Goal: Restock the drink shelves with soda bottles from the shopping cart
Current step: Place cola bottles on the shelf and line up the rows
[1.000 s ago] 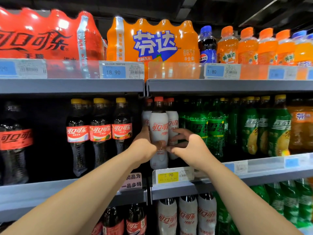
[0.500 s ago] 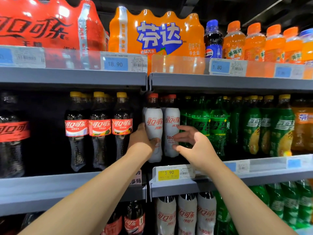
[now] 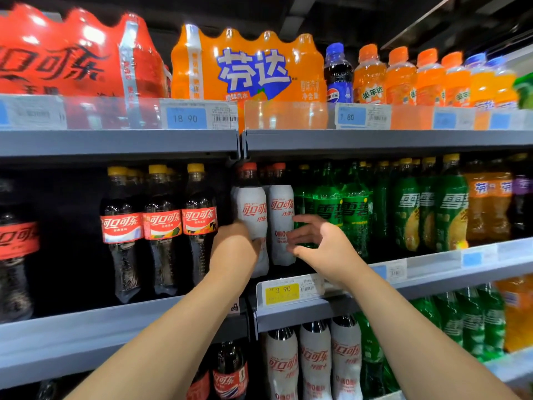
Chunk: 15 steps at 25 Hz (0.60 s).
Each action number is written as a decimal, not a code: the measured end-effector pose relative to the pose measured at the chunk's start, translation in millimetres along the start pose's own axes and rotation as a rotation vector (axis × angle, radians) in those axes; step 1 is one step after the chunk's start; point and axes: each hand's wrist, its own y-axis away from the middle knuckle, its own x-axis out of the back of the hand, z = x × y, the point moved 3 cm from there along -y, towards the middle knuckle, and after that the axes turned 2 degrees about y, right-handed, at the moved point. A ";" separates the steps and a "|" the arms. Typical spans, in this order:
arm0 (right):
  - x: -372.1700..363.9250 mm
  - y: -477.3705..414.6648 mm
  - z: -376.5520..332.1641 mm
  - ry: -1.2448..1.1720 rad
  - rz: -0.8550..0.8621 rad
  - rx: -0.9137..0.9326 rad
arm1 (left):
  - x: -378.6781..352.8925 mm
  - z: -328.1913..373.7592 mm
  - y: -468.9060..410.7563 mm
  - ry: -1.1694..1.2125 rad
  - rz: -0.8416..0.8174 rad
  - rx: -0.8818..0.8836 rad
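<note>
Two white-sleeved cola bottles with red caps stand at the left end of the middle shelf (image 3: 432, 280). My left hand (image 3: 233, 246) grips the lower part of the left white bottle (image 3: 251, 215); its fingers are hidden behind the bottle. The right white bottle (image 3: 281, 217) stands close beside it. My right hand (image 3: 320, 243) hovers just right of that bottle, fingers spread and loosely bent, fingertips near or touching its side, holding nothing. The shopping cart is out of view.
Green soda bottles (image 3: 354, 209) fill the shelf right of the white ones. Black cola bottles with yellow caps (image 3: 161, 226) stand to the left. Orange and red multipacks (image 3: 251, 64) sit on the upper shelf. More white bottles (image 3: 314, 362) are below. A yellow price tag (image 3: 282, 293) hangs underneath.
The white bottle in my left hand has moved back and left into the row beside the other. My right hand has let go of it and opened, drawing slightly right.
</note>
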 end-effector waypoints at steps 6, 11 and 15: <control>-0.2 0.2 0.3 0.009 0.008 -0.008 | -2.6 -7.4 9.3 0.433 0.020 -0.129; 1.3 -0.3 2.9 -0.010 0.020 -0.002 | -4.8 -4.2 7.1 0.465 -0.076 -0.139; 1.6 0.0 2.6 -0.031 0.021 0.009 | -9.5 -7.8 1.0 0.417 -0.088 -0.103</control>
